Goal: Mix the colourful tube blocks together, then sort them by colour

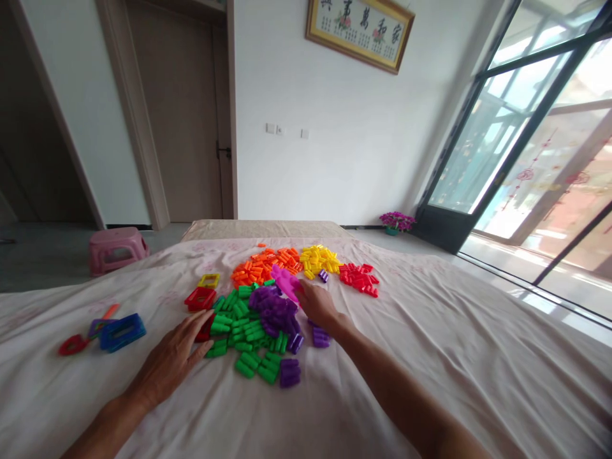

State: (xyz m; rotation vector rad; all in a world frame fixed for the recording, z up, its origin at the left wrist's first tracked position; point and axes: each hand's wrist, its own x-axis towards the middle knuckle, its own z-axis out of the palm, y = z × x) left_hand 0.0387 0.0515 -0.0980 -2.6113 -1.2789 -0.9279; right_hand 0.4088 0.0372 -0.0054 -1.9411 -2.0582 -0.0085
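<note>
Magenta flat plastic piece (pixel 285 282) in the right hand (pixel 318 305), at the far edge of heaped purple tubular plastic blocks (pixel 276 311).
Right fingers grasp its near edge; probably light, stiff, slightly slippery, best held by the rim. Left hand (pixel 176 347) is beside green tubular plastic blocks (pixel 246 331); its grip cannot be told.

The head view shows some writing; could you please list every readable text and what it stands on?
"事 萬 和 家" (left to right), on the framed sign.
Leftmost large character, same sign: cut off at the top.
Small columns beneath: too small to read.
Plastic pieces: no lettering visible.
</note>
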